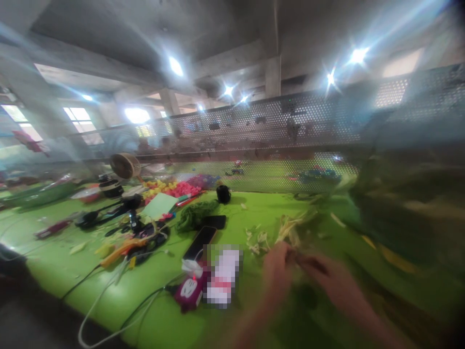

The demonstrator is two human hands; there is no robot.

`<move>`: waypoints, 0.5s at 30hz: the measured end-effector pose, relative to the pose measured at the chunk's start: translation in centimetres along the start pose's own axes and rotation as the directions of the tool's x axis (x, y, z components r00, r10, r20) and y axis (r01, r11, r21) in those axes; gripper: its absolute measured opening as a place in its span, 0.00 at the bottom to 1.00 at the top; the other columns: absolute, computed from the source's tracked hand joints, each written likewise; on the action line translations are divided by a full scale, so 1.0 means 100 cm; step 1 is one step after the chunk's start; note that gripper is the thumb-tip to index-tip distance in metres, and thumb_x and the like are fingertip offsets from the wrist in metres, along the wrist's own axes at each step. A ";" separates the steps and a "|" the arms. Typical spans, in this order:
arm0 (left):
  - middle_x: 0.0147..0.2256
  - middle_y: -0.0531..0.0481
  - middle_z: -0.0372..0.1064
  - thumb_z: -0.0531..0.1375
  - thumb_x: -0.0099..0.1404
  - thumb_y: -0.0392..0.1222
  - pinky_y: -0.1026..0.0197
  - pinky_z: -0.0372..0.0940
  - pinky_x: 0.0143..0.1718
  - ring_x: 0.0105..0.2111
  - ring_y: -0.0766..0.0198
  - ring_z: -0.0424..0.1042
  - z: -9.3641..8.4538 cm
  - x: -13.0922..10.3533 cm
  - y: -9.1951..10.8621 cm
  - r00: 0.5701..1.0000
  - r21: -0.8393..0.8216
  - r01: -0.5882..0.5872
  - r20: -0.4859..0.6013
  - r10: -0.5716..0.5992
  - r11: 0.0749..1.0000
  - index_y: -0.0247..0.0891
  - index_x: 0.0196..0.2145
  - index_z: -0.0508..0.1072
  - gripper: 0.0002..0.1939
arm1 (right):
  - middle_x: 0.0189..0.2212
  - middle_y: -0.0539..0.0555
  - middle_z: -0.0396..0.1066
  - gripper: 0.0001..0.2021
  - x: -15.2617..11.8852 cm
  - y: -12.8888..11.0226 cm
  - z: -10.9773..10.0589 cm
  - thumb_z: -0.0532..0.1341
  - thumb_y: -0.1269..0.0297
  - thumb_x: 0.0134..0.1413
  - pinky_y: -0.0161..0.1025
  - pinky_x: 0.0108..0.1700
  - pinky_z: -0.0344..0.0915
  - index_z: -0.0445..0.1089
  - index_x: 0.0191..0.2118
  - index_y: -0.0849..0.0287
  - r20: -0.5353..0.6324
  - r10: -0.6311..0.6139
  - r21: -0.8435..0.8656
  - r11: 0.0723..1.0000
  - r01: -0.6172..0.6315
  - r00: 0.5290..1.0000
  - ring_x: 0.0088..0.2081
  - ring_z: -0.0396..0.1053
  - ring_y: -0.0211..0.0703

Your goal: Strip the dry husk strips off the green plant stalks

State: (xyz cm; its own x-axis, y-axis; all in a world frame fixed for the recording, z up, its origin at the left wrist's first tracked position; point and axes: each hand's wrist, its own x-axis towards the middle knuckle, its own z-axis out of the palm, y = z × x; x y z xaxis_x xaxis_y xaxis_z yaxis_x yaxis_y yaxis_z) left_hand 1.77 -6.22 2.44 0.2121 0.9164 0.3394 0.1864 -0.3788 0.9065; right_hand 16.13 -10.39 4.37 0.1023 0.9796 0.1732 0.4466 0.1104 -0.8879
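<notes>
My left hand is closed around the lower end of a bunch of pale yellow strips, which fan out above the fingers. Close beside it on the right, my right hand has its fingers pinched together at the same spot. Motion blur hides what is between the right fingertips. Several small cream-coloured curled pieces lie on the green table just left of the bunch.
Left of my hands lie a black phone, a purple device with cables, and an orange corded tool. Green yarn and pink pieces are farther back. A perforated screen stands behind; a dark bag-like bulk fills the right.
</notes>
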 end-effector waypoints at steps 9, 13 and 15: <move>0.31 0.48 0.69 0.57 0.61 0.37 0.61 0.57 0.35 0.33 0.61 0.65 -0.013 0.007 0.004 0.936 -0.005 -0.054 0.348 0.052 0.999 0.40 0.33 0.74 0.05 | 0.35 0.50 0.80 0.09 0.013 0.010 -0.028 0.60 0.57 0.51 0.41 0.43 0.67 0.78 0.32 0.50 0.006 -0.119 -0.153 0.981 0.119 0.993 0.38 0.74 0.51; 0.27 0.52 0.66 0.62 0.58 0.45 0.64 0.57 0.33 0.28 0.67 0.63 -0.013 0.011 -0.004 0.923 -0.359 0.261 0.363 -0.123 0.896 0.37 0.32 0.71 0.09 | 0.31 0.50 0.79 0.08 0.019 0.006 -0.028 0.61 0.59 0.46 0.40 0.40 0.68 0.78 0.29 0.53 0.007 -0.011 -0.006 1.000 0.011 1.000 0.36 0.75 0.50; 0.24 0.55 0.63 0.66 0.54 0.50 0.66 0.55 0.29 0.24 0.70 0.59 -0.010 0.013 -0.011 0.920 -0.516 0.367 0.323 -0.221 0.774 0.36 0.29 0.69 0.15 | 0.30 0.51 0.80 0.09 0.018 0.000 -0.025 0.62 0.60 0.45 0.41 0.40 0.69 0.78 0.30 0.54 0.070 0.025 0.063 0.998 -0.029 0.997 0.35 0.75 0.50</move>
State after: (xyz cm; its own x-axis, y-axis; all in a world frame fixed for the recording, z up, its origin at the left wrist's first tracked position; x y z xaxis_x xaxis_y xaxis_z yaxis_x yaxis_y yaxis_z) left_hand 0.88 -4.49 2.15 0.4640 0.8853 0.0306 -0.2733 0.1102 0.9556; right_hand 18.56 -9.01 5.75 0.0504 0.9914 0.1210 0.3870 0.0923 -0.9175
